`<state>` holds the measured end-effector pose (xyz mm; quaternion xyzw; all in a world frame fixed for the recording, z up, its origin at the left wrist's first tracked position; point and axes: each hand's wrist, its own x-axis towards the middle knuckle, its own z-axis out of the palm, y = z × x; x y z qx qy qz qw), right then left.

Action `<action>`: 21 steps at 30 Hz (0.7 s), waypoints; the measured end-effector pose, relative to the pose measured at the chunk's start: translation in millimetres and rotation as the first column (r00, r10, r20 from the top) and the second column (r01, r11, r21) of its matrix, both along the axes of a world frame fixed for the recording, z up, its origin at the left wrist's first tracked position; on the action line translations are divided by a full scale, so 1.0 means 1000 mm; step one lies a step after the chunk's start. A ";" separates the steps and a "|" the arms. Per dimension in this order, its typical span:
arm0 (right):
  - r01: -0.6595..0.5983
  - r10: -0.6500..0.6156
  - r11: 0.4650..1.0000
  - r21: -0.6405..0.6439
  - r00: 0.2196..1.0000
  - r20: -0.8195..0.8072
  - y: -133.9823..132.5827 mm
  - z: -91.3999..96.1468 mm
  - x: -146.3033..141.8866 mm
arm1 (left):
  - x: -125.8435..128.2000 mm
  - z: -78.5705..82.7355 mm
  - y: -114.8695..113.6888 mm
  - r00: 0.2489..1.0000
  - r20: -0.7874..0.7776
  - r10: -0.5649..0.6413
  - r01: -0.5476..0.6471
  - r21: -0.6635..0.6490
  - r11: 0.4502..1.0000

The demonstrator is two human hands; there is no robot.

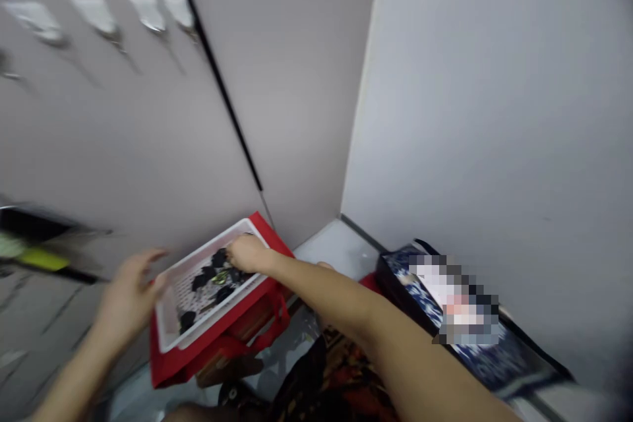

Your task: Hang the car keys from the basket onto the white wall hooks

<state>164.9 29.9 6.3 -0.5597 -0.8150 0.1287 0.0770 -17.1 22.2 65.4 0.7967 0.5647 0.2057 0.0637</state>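
A white slotted plastic tray [173, 336] lies on top of a red bag [171, 369] on the floor by the wall. Several small dark objects [210, 280] lie in the tray. My right hand [247, 254] reaches into the tray's far end, fingers curled down onto the dark objects; what they grip is hidden. My left hand [131, 293] is at the tray's left edge with its fingers apart and blurred, touching or just beside the rim.
A dark blue patterned bag [410, 277] stands to the right by the wall corner. Adhesive hooks [103, 20] run in a row on the wall above. Dark patterned fabric [336, 369] is below my right arm. A black rod [217, 79] runs diagonally down the wall.
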 end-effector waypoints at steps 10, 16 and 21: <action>-0.001 0.002 1.000 0.029 0.999 -0.050 0.007 0.007 -0.006 | 0.008 -0.069 -0.008 0.989 -0.081 -0.121 0.081 -0.386 0.919; -0.168 0.169 0.984 -0.054 0.986 0.009 0.000 0.005 -0.012 | 0.003 -0.073 -0.006 0.987 -0.048 -0.156 0.119 -0.442 0.889; -0.111 0.112 0.994 -0.015 0.986 0.119 -0.001 0.009 -0.018 | 0.004 -0.072 -0.006 0.991 -0.029 -0.134 0.103 -0.490 0.866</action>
